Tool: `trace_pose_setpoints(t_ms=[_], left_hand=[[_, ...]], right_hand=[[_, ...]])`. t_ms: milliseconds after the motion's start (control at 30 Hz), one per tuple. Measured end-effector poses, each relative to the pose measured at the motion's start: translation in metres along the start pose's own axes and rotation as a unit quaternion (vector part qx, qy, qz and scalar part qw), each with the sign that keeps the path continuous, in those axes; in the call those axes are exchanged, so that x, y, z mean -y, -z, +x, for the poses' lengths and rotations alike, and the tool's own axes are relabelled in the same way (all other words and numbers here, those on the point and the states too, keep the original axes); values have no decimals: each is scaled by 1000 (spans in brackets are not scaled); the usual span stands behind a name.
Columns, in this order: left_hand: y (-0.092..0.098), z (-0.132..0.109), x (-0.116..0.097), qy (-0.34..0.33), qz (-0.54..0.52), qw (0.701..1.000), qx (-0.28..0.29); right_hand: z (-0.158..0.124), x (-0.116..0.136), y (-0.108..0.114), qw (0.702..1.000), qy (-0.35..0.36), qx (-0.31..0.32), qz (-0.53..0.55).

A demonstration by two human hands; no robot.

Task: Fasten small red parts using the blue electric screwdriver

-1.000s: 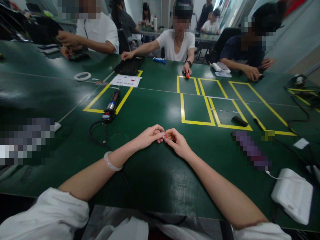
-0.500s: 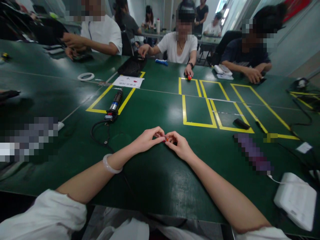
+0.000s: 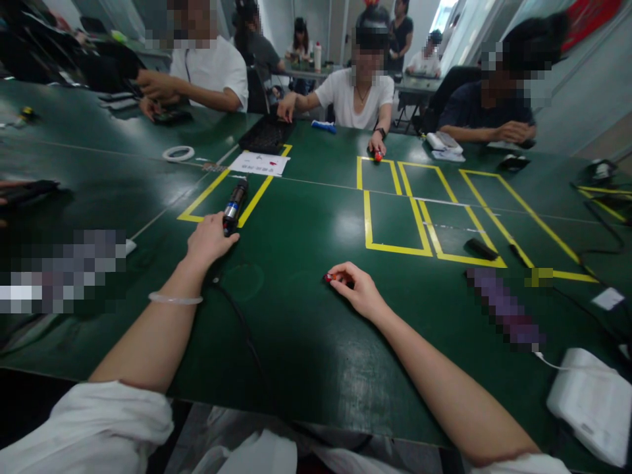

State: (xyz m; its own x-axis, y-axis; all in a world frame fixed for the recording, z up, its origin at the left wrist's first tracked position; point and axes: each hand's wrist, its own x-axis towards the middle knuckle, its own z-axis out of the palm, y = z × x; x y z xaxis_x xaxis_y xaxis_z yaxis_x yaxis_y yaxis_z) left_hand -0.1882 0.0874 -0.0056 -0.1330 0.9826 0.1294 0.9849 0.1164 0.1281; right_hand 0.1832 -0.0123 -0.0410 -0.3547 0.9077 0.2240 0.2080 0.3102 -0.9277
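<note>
In the head view, two bare hands work over the surface (image 3: 291, 368). The right hand (image 3: 336, 276) is nearly closed, thumb and fingers pinching one small red piece (image 3: 328, 278) just above or on the green top; which, I cannot tell. The left hand (image 3: 227, 230) lies palm down over the rear end of one black-and-silver power tool (image 3: 232, 209); its fingertips are hidden, so I cannot tell how firmly it holds. The tool lies inside one yellow taped outline, with one black cable (image 3: 241, 320) running toward the near edge.

Five more yellow outlines are taped at the right, with one black block (image 3: 481, 249) inside one of them. Near the left outline are one white ring (image 3: 178, 154), one printed sheet (image 3: 259, 164) and one black tray (image 3: 261, 137). One white box (image 3: 590, 405) sits at the near right corner.

Three people sit along the far side; the middle one's hand (image 3: 378, 141) is at one small red-orange thing (image 3: 378, 157). Behind them are more people, another table (image 3: 412, 82) and grey walls.
</note>
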Motion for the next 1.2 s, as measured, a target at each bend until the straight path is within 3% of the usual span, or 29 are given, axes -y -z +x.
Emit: trace_pose_setpoints(t_ms=[100,267,533,867,1033,1200], left_hand=[[0,4,3,-16,-4,1000,-3],[4,-6,-20,-30,-23,999,-4],[4,-42,-77,-113,-8,993,18],[3,-103,-154,-253,-73,964,42],[4,-118,-172,-288,-100,950,61],[5,-123,-175,-304,-99,945,66]], right_hand=[[0,2,-1,1000,-4,-2,3],[1,4,-2,1000,-15,-4,4],[2,1,-3,1000,-10,-21,4],[2,2,-1,996,40,-44,-62],[2,3,1,989,50,-48,-130],[1,4,1,984,43,-33,-168]])
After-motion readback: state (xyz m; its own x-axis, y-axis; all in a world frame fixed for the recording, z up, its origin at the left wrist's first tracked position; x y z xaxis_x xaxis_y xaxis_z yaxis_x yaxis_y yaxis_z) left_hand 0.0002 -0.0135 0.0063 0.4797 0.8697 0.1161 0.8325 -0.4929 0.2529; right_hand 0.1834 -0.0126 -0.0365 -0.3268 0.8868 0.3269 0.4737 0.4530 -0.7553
